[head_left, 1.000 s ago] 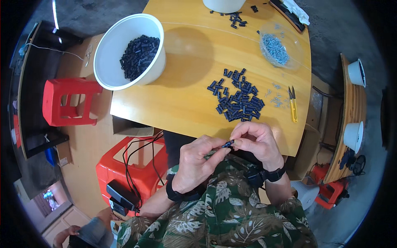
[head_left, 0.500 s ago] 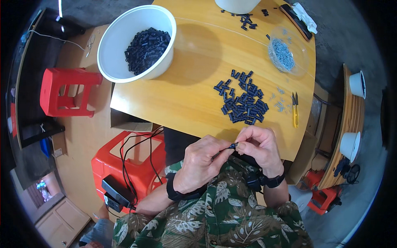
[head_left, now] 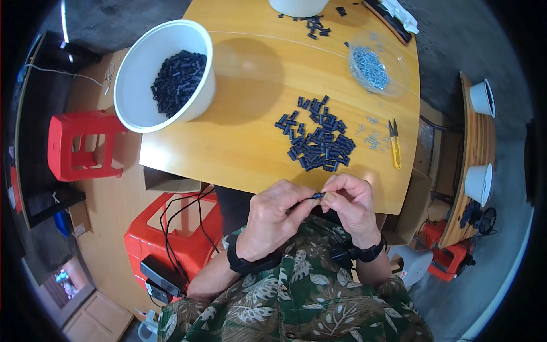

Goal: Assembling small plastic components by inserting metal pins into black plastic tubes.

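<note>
In front of the table's near edge, my left hand [head_left: 277, 214] pinches a small black plastic part [head_left: 317, 195] between thumb and fingertips. My right hand [head_left: 352, 208] is closed in a pinch at the part's right end; its fingertips hide whatever they grip there. Just beyond my hands lies a loose pile of similar black parts [head_left: 322, 143]. Several small silver pins or screws [head_left: 372, 140] are scattered to the right of the pile, beside yellow-handled thread snips [head_left: 395, 149].
A white tub [head_left: 126, 85] of black parts stands at the table's left. Far right on the table [head_left: 245, 142] is a clear bowl [head_left: 393, 85] of silver pieces. Red stools [head_left: 137, 245] with cables and a power adapter [head_left: 162, 273] are at lower left. White pots [head_left: 477, 183] sit on a side bench.
The whole view has shifted, so the table's contents sit farther left. Both hands stay together around the black part. A person's arm and leg at lower left have gone out of view.
</note>
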`<action>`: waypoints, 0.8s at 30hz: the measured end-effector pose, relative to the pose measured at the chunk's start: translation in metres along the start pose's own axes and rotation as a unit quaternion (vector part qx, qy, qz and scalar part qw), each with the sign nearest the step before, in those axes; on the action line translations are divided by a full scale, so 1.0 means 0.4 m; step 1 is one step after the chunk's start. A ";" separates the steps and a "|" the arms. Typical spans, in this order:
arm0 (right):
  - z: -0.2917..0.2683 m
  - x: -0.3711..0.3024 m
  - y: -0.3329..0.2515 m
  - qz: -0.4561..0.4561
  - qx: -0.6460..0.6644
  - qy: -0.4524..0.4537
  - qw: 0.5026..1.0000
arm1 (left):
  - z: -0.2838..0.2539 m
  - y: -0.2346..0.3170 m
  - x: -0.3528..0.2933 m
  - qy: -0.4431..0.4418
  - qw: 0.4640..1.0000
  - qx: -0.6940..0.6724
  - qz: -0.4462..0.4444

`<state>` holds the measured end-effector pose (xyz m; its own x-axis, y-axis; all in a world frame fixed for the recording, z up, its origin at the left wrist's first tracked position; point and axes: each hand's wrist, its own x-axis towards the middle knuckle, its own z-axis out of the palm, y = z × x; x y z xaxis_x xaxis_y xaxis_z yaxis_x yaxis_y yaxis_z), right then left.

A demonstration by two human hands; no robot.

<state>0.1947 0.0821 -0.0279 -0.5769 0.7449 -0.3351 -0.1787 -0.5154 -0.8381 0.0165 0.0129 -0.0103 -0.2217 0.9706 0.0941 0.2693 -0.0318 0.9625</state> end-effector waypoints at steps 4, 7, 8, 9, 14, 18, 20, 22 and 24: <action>-0.013 -0.008 0.012 -0.001 -0.004 0.027 1.000 | 0.008 -0.015 0.012 -0.040 0.999 0.006 -0.005; -0.019 -0.013 0.017 0.010 0.014 0.041 0.999 | 0.017 -0.022 0.013 -0.054 0.998 -0.005 -0.020; -0.019 -0.013 0.017 0.009 0.016 0.043 0.999 | 0.022 -0.028 0.010 -0.053 0.998 -0.015 -0.042; -0.018 -0.013 0.016 0.005 0.016 0.042 0.999 | 0.026 -0.031 0.009 -0.051 0.996 -0.026 -0.064; -0.026 -0.019 0.011 -0.010 -0.016 0.032 0.999 | 0.024 -0.030 0.016 -0.066 0.997 -0.015 -0.040; -0.023 -0.025 0.003 -0.043 -0.025 0.013 0.999 | 0.026 -0.026 0.017 -0.060 0.998 -0.017 0.004; -0.028 -0.029 0.003 -0.049 -0.020 0.005 0.999 | 0.023 -0.016 0.017 -0.069 0.998 -0.009 0.002; -0.036 -0.033 0.002 -0.046 -0.040 -0.010 0.998 | 0.022 -0.008 0.013 -0.076 0.997 0.001 0.000; -0.032 -0.035 -0.001 -0.042 -0.031 -0.010 0.999 | 0.026 -0.003 0.005 -0.051 0.998 -0.026 -0.026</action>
<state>0.2130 0.0773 -0.0282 -0.5774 0.7758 -0.2543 -0.1783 -0.4238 -0.8880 0.0253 0.0175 -0.0138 -0.1362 0.9905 0.0205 0.2111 0.0088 0.9774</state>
